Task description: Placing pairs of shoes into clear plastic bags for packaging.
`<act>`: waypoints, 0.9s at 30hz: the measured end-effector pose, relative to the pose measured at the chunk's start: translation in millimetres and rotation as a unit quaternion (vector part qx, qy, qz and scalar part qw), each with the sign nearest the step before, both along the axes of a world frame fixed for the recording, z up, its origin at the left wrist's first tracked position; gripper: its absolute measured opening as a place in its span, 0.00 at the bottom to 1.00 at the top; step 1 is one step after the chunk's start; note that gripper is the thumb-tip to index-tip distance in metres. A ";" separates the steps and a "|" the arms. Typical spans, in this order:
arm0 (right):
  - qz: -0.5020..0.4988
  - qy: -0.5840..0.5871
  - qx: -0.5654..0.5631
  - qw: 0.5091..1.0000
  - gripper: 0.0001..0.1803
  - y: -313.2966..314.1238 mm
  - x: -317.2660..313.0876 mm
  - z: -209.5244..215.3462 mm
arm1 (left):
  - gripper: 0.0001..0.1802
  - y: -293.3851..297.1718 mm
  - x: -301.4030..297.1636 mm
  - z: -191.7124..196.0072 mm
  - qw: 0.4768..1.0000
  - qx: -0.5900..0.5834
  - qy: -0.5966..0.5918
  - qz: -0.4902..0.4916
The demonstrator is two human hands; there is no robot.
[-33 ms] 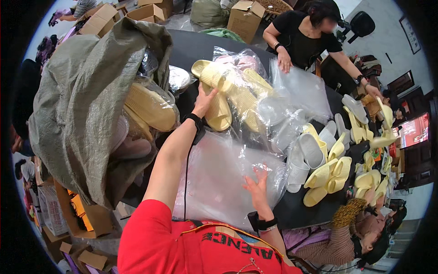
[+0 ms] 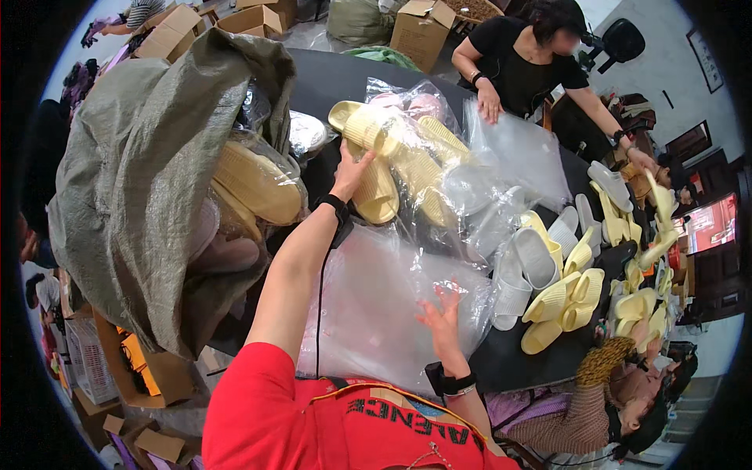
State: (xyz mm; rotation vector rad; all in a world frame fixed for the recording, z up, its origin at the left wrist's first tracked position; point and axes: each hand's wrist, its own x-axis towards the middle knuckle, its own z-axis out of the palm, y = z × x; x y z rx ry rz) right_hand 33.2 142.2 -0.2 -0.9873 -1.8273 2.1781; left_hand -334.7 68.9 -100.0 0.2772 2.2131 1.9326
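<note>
My left hand (image 2: 352, 170) grips the edge of a pale yellow slipper (image 2: 373, 188), thumb on the near side; some fingertips are hidden. A second yellow slipper (image 2: 362, 128) lies across the top of it. My right hand (image 2: 443, 323) is open, fingers spread, over a stack of clear plastic bags (image 2: 368, 305) at the table's near side. Beyond and to the right of my left hand, several yellow slippers in clear bags (image 2: 423, 176) lie piled with a grey bagged one (image 2: 470, 190).
A large grey-green woven sack (image 2: 149, 180) on the left holds bagged yellow slippers (image 2: 258, 182). Loose yellow and grey slippers (image 2: 564, 301) cover the right. Across the black table (image 2: 329, 74), a person (image 2: 521, 70) rests one hand by more plastic bags (image 2: 517, 149). Another person (image 2: 580, 399) sits lower right.
My hands stay in place. At the far right, the yellow slippers by the co-worker's outstretched hand have shifted slightly.
</note>
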 end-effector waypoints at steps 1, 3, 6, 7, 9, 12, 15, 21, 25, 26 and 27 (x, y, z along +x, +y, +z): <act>-0.001 -0.008 0.025 1.000 0.37 2.0 -2.9 -1.7 | 0.52 5.5 2.6 8.3 1.000 0.000 -0.006 -0.007; -0.027 -0.008 -0.017 0.999 0.34 6.0 -6.3 -1.2 | 0.53 7.4 6.8 30.5 0.999 -0.013 -0.014 0.029; -0.038 -0.012 -0.048 0.998 0.30 11.4 -6.6 0.5 | 0.53 1.3 -0.1 31.5 0.992 0.113 -0.062 0.015; -0.032 -0.018 -0.041 0.998 0.29 12.0 -5.7 0.5 | 0.52 0.7 -4.0 29.4 0.984 0.161 -0.075 0.001; -0.025 -0.017 -0.036 0.999 0.29 14.8 -3.2 -2.2 | 0.48 1.1 -8.2 26.4 0.987 0.144 -0.075 -0.008; -0.028 -0.022 -0.043 0.998 0.29 16.3 0.1 -12.9 | 0.41 -0.6 -11.8 20.9 0.984 0.161 -0.065 -0.043; -0.030 -0.035 -0.054 0.997 0.29 16.4 2.2 -22.1 | 0.34 0.9 -1.8 19.5 0.993 0.106 0.002 -0.055; -0.061 -0.022 -0.071 0.995 0.29 22.0 7.0 -19.8 | 0.29 7.7 28.2 83.9 0.975 0.191 -0.024 -0.111; -0.137 0.039 -0.041 0.989 0.27 38.5 22.6 -7.0 | 0.27 6.5 53.7 140.3 0.963 0.222 0.059 -0.140; -0.185 0.048 -0.028 0.981 0.23 42.2 25.1 4.2 | 0.26 5.1 60.4 151.4 0.954 0.246 0.060 -0.161; -0.189 0.050 -0.030 0.980 0.23 49.7 33.7 5.9 | 0.26 1.3 70.1 162.8 0.954 0.244 0.061 -0.166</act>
